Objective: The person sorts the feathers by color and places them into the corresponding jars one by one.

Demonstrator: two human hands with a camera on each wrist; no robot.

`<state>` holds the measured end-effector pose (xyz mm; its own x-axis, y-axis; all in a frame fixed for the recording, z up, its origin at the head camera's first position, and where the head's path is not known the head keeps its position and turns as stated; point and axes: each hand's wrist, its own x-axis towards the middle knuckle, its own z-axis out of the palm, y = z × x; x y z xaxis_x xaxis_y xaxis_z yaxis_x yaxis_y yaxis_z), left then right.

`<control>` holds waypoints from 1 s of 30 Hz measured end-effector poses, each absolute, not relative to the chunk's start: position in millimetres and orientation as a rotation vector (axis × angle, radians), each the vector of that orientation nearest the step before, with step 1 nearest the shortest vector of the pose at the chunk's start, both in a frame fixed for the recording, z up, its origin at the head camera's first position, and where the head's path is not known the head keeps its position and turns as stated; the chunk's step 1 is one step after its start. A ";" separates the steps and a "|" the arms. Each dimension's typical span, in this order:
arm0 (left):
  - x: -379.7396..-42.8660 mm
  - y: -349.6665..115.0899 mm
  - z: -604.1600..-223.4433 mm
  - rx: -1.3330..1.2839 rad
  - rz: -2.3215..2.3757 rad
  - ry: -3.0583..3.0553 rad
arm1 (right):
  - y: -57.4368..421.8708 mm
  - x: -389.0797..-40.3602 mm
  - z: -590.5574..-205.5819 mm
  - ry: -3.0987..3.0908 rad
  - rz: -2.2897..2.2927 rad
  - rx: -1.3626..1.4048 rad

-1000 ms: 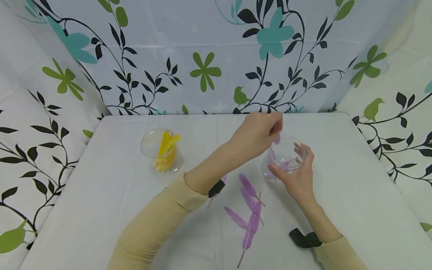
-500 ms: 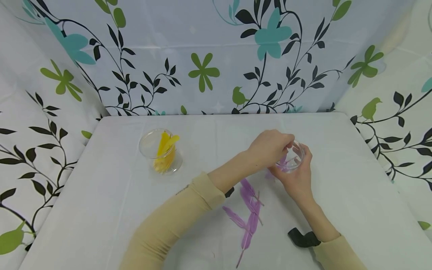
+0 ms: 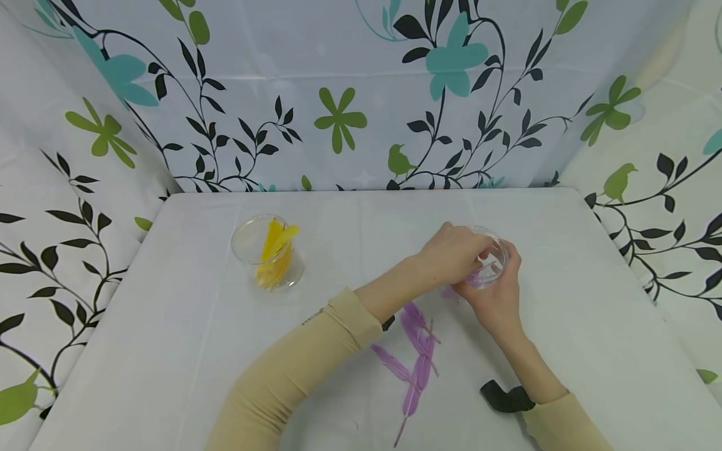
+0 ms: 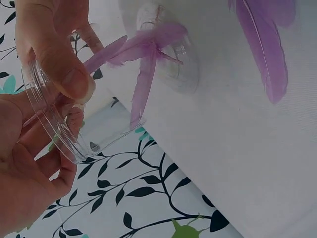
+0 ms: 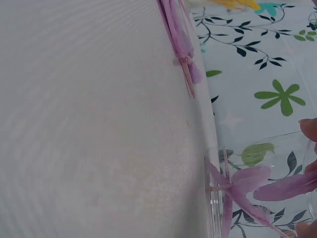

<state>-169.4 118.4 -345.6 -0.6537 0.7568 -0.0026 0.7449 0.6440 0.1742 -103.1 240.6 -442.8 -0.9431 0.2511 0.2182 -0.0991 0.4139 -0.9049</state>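
A clear glass jar (image 3: 492,275) stands toward the right of the white table, with several purple feathers (image 4: 144,87) inside. My right hand (image 3: 499,300) grips the jar from its right side, thumb and fingers around the wall. Over the rim reaches my left hand (image 3: 454,252), its fingertips in the jar's mouth. Between thumb and fingers it pinches another purple feather (image 4: 105,54), which points down into the jar among the others; in the head view this hand hides most of it. On the table nearer to me lie several loose purple feathers (image 3: 417,376), partly overlapping.
At the left stands a second clear glass jar (image 3: 241,249) holding yellow feathers (image 3: 275,257). A black wrist-worn piece (image 3: 506,398) sits at the right wrist. Patterned cloth (image 3: 338,119) rises behind the table's far edge and at both sides.
My left hand has come down and to the right with its feather, from above the jar's rim into its mouth. The right hand keeps its hold on the jar.
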 end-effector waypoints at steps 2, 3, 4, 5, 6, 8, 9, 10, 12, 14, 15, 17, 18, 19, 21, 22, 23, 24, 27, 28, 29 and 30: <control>-169.2 118.4 -345.4 1.271 0.224 2.783 | 240.5 -103.2 -443.0 -2.355 1.540 -0.134; -169.3 118.4 -345.3 1.268 0.216 2.782 | 240.6 -103.3 -443.2 -2.356 1.539 -0.134; -169.3 118.2 -344.9 1.266 0.209 2.780 | 240.6 -103.4 -443.2 -2.356 1.538 -0.135; -169.6 117.9 -344.6 1.267 0.198 2.778 | 240.5 -103.5 -443.2 -2.357 1.535 -0.134; -169.7 117.7 -344.3 1.266 0.194 2.776 | 240.5 -103.5 -443.1 -2.356 1.536 -0.131; -170.5 117.2 -344.1 1.268 0.186 2.773 | 240.5 -103.7 -442.7 -2.356 1.538 -0.128; -170.9 117.0 -344.1 1.269 0.185 2.773 | 240.5 -103.7 -442.6 -2.357 1.538 -0.127; -171.2 116.6 -344.0 1.272 0.187 2.773 | 240.4 -103.8 -442.4 -2.357 1.538 -0.125; -171.7 115.6 -343.8 1.279 0.204 2.774 | 240.4 -103.7 -442.1 -2.353 1.544 -0.120; -172.0 113.5 -343.2 1.284 0.238 2.774 | 240.2 -103.5 -441.7 -2.343 1.556 -0.118; -172.1 111.8 -342.7 1.284 0.262 2.774 | 240.1 -103.2 -441.5 -2.337 1.561 -0.116; -172.5 105.5 -340.7 1.273 0.322 2.785 | 238.6 -102.8 -441.1 -2.324 1.570 -0.111; -172.6 101.2 -339.3 1.264 0.358 2.794 | 238.0 -102.8 -440.9 -2.317 1.569 -0.108; -172.8 96.3 -337.5 1.253 0.396 2.807 | 237.5 -103.0 -440.8 -2.311 1.566 -0.105; -174.8 84.9 -333.4 1.236 0.473 2.843 | 236.8 -103.4 -440.5 -2.301 1.557 -0.105; -175.8 78.3 -331.1 1.227 0.512 2.862 | 236.6 -103.7 -440.4 -2.298 1.555 -0.105; -177.2 71.5 -329.4 1.217 0.544 2.881 | 236.6 -104.0 -440.4 -2.299 1.556 -0.108; -178.5 64.2 -327.4 1.209 0.568 2.898 | 237.0 -104.6 -440.7 -2.303 1.555 -0.113; -181.5 41.7 -324.1 1.163 0.608 2.921 | 237.1 -104.8 -441.0 -2.321 1.543 -0.126; -181.9 34.4 -324.4 1.138 0.608 2.920 | 237.2 -104.8 -441.4 -2.326 1.537 -0.133; -182.2 27.4 -325.7 1.113 0.603 2.916 | 237.4 -104.8 -441.9 -2.331 1.527 -0.140; -182.2 20.5 -327.5 1.091 0.599 2.910 | 237.5 -104.6 -442.6 -2.335 1.516 -0.146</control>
<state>-182.2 20.5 -327.5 -0.7619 0.6295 0.1521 0.6384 0.6905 0.3402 -104.6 237.5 -442.6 -0.9329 0.2733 0.2346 -0.1031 0.4215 -0.9009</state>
